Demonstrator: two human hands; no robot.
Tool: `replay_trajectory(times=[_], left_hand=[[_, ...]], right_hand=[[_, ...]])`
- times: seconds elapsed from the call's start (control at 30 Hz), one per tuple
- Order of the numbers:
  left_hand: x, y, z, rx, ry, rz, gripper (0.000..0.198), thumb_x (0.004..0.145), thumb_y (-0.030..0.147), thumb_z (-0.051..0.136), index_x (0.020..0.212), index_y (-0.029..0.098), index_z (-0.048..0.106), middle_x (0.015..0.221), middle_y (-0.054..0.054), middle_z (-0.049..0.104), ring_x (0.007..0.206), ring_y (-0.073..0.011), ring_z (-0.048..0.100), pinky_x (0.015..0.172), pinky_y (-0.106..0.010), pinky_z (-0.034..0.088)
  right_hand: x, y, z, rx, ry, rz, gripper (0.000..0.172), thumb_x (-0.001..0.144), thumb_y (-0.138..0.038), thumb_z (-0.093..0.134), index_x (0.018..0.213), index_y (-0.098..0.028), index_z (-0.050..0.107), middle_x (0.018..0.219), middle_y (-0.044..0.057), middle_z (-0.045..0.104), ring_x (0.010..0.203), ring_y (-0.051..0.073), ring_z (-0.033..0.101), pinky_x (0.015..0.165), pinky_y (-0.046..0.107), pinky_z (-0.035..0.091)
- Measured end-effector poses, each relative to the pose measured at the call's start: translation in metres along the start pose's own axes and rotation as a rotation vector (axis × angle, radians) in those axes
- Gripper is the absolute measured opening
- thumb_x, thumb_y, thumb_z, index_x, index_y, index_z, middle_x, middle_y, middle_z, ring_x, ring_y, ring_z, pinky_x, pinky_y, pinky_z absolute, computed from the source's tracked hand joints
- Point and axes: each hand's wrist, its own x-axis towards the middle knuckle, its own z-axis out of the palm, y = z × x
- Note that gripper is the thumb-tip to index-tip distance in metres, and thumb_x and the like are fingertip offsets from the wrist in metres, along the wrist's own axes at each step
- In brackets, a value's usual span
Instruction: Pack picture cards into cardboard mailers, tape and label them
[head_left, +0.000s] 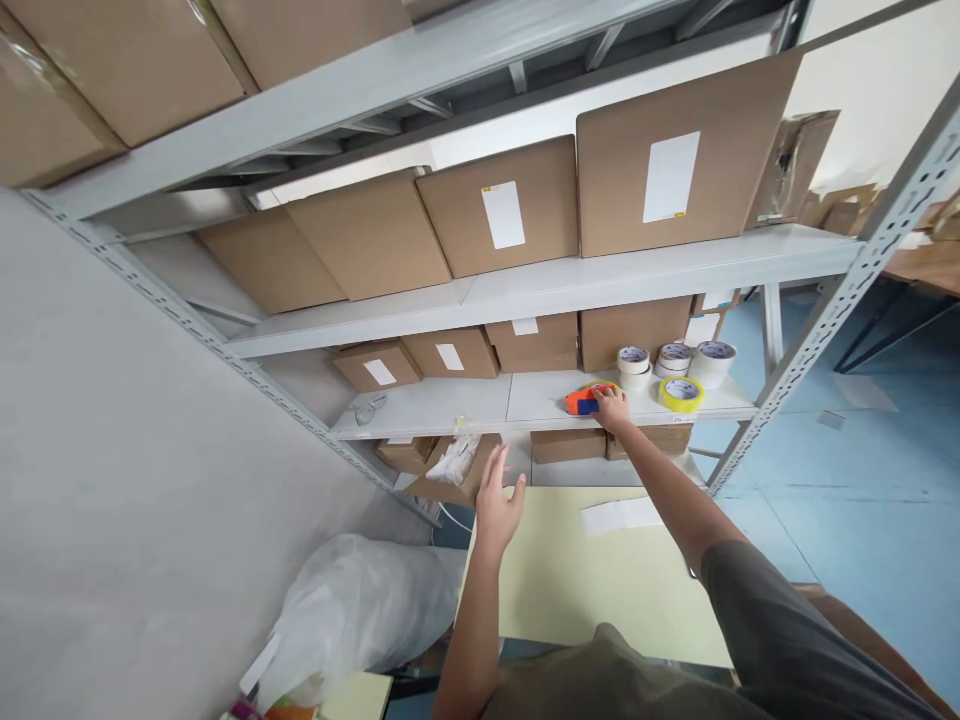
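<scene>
On the lower white shelf [472, 400], my right hand [612, 408] is closed on an orange and blue tape dispenser [580, 401]; part of a yellow tape roll shows behind it. To the right of that hand stand white tape rolls [634, 372] in stacks, with a yellow tape roll [681, 394] lying in front of them. My left hand [497, 508] is raised over the left edge of the pale yellow table [555, 570], fingers apart and holding nothing. Just beyond it is an open carton [480, 465] with crumpled white material [455, 460] inside.
Cardboard boxes [502, 215] line the shelves, several with white labels. A metal upright [862, 260] bounds the rack on the right. A white paper strip [621, 515] lies on the table. A large translucent plastic bag [360, 590] rests on the left, beside the grey wall [112, 450].
</scene>
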Motion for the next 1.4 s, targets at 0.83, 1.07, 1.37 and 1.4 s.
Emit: replay_trajectory(times=[0.83, 1.07, 1.37, 1.4], left_hand=[[-0.151, -0.077, -0.063, 0.371, -0.248, -0.236, 0.054, 0.099, 0.024, 0.055, 0.153, 0.024, 0.058, 0.151, -0.010, 0.063, 0.142, -0.0270, 0.056, 0.120, -0.048, 0.048], [-0.229, -0.106, -0.126, 0.401, -0.081, -0.366, 0.051, 0.099, 0.025, 0.057, 0.150, 0.026, 0.061, 0.149, -0.009, 0.065, 0.138, -0.0274, 0.060, 0.119, -0.048, 0.049], [-0.336, -0.169, -0.248, 0.400, 0.153, -0.498, 0.053, 0.100, 0.027, 0.058, 0.152, 0.021, 0.058, 0.152, -0.012, 0.063, 0.142, -0.0274, 0.058, 0.122, -0.048, 0.046], [-0.350, -0.180, -0.264, 0.401, 0.188, -0.526, 0.053, 0.100, 0.028, 0.057, 0.152, 0.021, 0.058, 0.152, -0.013, 0.063, 0.142, -0.0279, 0.058, 0.122, -0.049, 0.046]], right_hand=[[-0.249, -0.080, 0.131, 0.867, -0.253, -0.427, 0.058, 0.101, -0.055, 0.058, 0.151, -0.026, 0.060, 0.157, 0.014, 0.059, 0.147, 0.033, 0.055, 0.120, 0.057, 0.047], [-0.275, -0.168, 0.137, 0.815, -0.381, -0.628, 0.057, 0.101, -0.049, 0.058, 0.153, -0.027, 0.059, 0.159, 0.012, 0.057, 0.149, 0.032, 0.052, 0.123, 0.056, 0.045], [-0.347, -0.320, 0.182, 0.729, -0.512, -0.817, 0.056, 0.100, -0.047, 0.058, 0.151, -0.024, 0.061, 0.157, 0.013, 0.059, 0.147, 0.032, 0.054, 0.123, 0.055, 0.045], [-0.356, -0.340, 0.189, 0.713, -0.530, -0.838, 0.056, 0.100, -0.046, 0.058, 0.151, -0.023, 0.061, 0.157, 0.014, 0.059, 0.147, 0.032, 0.054, 0.123, 0.055, 0.045]])
